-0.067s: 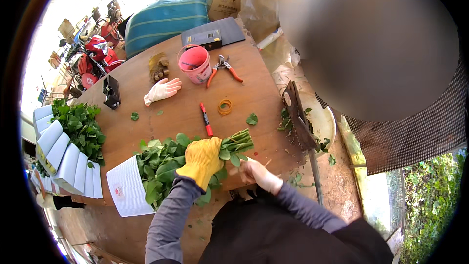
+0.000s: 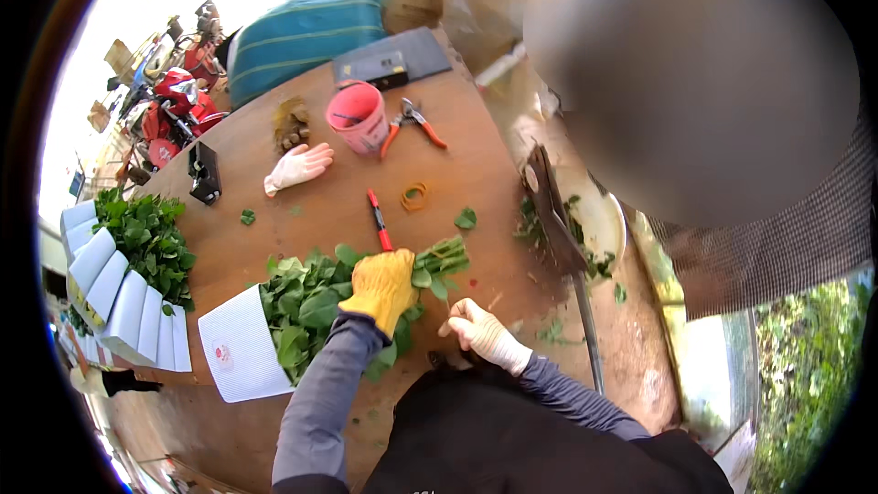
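My left hand [image 2: 382,285], in a yellow work glove, is wrapped around a bunch of leafy green stems [image 2: 311,297] near their cut ends. The cut ends [image 2: 445,259] stick out to the right of the glove, and the leafy end lies in a white corrugated paper wrap [image 2: 240,348]. Just below and right of the cut ends is my right hand [image 2: 480,329] in a thin white glove, its fingers pinched together. Whatever is in that pinch, if anything, is too small to tell. A red marker pen [image 2: 380,220] and orange rubber bands [image 2: 414,197] lie just beyond the bunch.
Wrapped bunches [image 2: 128,284] are stacked at the left. On the wooden table [image 2: 347,185] are a pink bucket [image 2: 358,119], orange-handled pruning shears [image 2: 412,128], a loose white glove [image 2: 298,168] and a black case [image 2: 205,172]. An upright metal piece [image 2: 553,210] edges the right side.
My right hand has shifted slightly down, away from the cut stem ends. My left hand keeps its hold on the bunch. The whole view has tilted a little.
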Motion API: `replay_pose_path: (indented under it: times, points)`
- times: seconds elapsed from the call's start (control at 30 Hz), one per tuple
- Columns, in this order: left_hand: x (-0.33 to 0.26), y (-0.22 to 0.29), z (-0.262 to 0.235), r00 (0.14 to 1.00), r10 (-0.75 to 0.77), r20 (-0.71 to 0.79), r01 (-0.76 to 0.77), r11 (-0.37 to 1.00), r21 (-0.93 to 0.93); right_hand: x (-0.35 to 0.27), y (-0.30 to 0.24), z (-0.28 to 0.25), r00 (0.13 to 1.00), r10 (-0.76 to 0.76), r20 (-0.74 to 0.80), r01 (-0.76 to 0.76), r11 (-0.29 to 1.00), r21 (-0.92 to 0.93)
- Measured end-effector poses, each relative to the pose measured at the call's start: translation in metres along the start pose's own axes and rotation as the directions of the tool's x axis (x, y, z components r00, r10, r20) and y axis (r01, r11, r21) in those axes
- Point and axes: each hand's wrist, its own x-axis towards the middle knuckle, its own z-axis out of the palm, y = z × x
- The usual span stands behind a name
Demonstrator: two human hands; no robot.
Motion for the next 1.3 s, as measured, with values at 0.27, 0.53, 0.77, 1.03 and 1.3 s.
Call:
replay_pose_path:
  times: [0.27,0.53,0.77,1.03,1.3]
  points:
    - [0.017,0.012,0.046,1.000,0.002,-0.019,0.000,0.990,0.144,-0.087,-0.065,0.033,0.911,-0.280,0.301,0.403,0.461,-0.791]
    - [-0.012,0.008,0.072,0.937,0.108,-0.331,-0.070,0.990,0.123,-0.066,-0.175,0.063,0.603,-0.617,0.507,0.682,0.068,-0.728]
    - [-0.105,0.034,0.031,0.866,0.321,-0.383,-0.360,0.932,-0.033,0.044,-0.248,0.050,0.819,-0.481,0.313,0.554,0.518,-0.652]
    - [-0.139,0.019,-0.077,0.909,0.251,-0.331,-0.322,0.929,-0.180,0.146,-0.064,-0.004,0.979,-0.195,0.059,0.179,0.961,0.209]
    - [-0.049,-0.019,-0.007,0.984,-0.067,-0.166,0.060,0.997,-0.044,-0.027,-0.022,0.011,0.983,-0.160,-0.088,0.179,0.943,0.281]
